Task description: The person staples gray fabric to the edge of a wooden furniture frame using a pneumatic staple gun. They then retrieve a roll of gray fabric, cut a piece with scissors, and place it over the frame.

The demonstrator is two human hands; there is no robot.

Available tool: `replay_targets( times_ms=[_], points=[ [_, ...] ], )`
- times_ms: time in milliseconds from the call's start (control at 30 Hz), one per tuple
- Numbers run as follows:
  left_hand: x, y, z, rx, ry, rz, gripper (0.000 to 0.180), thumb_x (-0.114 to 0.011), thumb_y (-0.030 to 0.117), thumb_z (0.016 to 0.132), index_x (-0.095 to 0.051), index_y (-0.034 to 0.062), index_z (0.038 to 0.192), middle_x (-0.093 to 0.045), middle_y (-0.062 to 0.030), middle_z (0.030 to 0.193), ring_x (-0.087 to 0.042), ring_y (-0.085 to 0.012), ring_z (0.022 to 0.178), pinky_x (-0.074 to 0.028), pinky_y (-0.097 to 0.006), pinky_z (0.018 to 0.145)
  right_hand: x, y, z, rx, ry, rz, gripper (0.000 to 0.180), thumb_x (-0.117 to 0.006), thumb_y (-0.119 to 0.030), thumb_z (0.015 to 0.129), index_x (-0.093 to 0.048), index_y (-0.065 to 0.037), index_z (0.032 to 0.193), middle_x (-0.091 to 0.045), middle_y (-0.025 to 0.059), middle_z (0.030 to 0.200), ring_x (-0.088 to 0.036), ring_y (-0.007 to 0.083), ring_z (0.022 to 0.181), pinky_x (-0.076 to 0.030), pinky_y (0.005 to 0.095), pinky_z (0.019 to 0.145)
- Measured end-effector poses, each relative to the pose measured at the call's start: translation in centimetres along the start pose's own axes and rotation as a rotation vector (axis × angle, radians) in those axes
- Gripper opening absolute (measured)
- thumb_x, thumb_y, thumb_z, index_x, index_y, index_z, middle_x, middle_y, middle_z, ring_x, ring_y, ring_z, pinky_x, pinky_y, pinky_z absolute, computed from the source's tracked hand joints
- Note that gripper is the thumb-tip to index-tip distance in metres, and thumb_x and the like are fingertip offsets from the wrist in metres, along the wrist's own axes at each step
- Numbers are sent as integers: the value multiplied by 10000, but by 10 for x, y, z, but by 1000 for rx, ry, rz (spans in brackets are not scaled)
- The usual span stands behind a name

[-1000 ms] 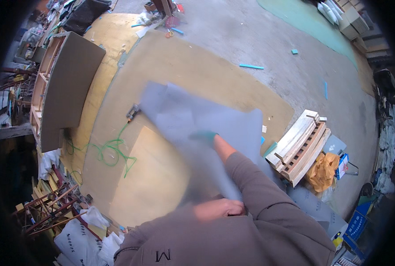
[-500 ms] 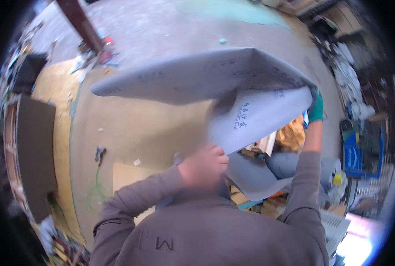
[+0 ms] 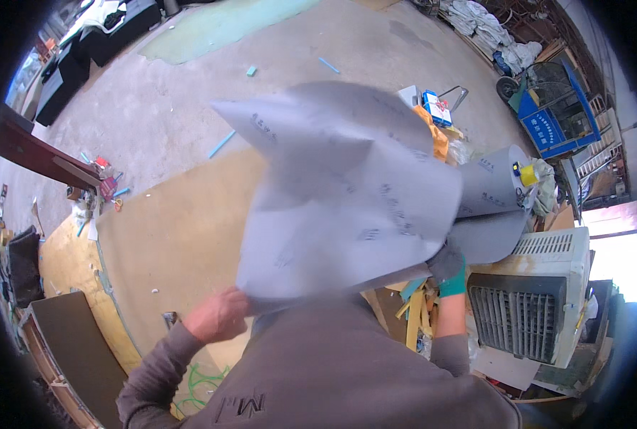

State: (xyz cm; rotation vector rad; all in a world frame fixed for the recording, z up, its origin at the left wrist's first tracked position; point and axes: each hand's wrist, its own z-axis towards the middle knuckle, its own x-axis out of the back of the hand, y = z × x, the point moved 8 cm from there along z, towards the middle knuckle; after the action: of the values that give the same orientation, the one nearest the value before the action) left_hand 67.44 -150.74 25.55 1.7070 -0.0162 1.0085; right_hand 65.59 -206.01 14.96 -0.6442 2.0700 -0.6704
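Observation:
A large grey sheet [image 3: 332, 229], thin and limp with dark print, billows in front of my body, its far side raised into a peak. My left hand [image 3: 222, 316] is bare and closed on the sheet's near left corner. At its near right edge, my right hand [image 3: 448, 270], in a grey glove with a green cuff, grips the sheet; the fold partly covers those fingers. Beyond my right hand lies a roll [image 3: 488, 179] of similar grey printed material, with a loose flap hanging below it.
A tan board surface [image 3: 175, 229] stretches under and left of the sheet. Wood offcuts [image 3: 420, 314] and a vented off-white appliance [image 3: 522, 311] stand near my right arm. A green hose [image 3: 200, 386] lies near my left sleeve. Farther right is a blue-framed cart [image 3: 554, 118].
My right hand has come down and nearer my body, while my left has moved left. The sheet, folded over before, now spreads wider between them. The view has turned right.

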Motion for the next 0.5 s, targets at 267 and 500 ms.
replay_targets(
  times_ms=[267, 500],
  points=[
    [-42, 44, -31, 314, 116, -136, 147, -657, -36, 707, -600, -2, 838, -595, -137, 835, -593, -357, 822, -518, -446, 705, -13, 65, 143, -444, -110, -473, 343, -644, -303, 1028, -644, -101, 1306, -726, 60, 1230, -713, 248, 1075, -582, 433, 964],
    [-59, 84, -43, 534, 299, -120, 177, -654, -55, 700, -610, 15, 856, -607, -123, 877, -598, -342, 848, -521, -423, 713, -13, 108, 230, 164, -341, -1862, 752, -732, -366, 883, -466, -67, 1519, -598, 177, 1448, -635, 294, 1254, -509, 431, 1053]
  ],
)
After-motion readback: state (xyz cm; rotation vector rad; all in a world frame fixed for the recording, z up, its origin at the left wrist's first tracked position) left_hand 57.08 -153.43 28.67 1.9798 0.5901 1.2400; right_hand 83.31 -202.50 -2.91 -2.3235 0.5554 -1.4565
